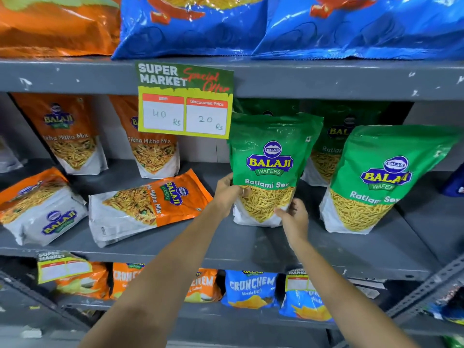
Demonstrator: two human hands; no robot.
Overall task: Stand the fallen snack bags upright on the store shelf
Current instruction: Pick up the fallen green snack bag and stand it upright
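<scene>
hands [261,204] gripping upright green bag [270,156], yellow sev inside

A green and yellow offer sign [184,100] is seen clipped to the grey shelf edge above, with 40 and 20 handwritten. Big blue bags [193,26] are stacked up top, and Crunchem packs [251,288] are lined below.

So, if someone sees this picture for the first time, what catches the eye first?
Probably the green Ratlami Sev bag at the middle of the grey shelf, held upright between the left hand and the right hand. Next, the special offer sign hanging from the shelf above, and the two orange bags lying flat at left, one beside the left hand, one further left.
</scene>
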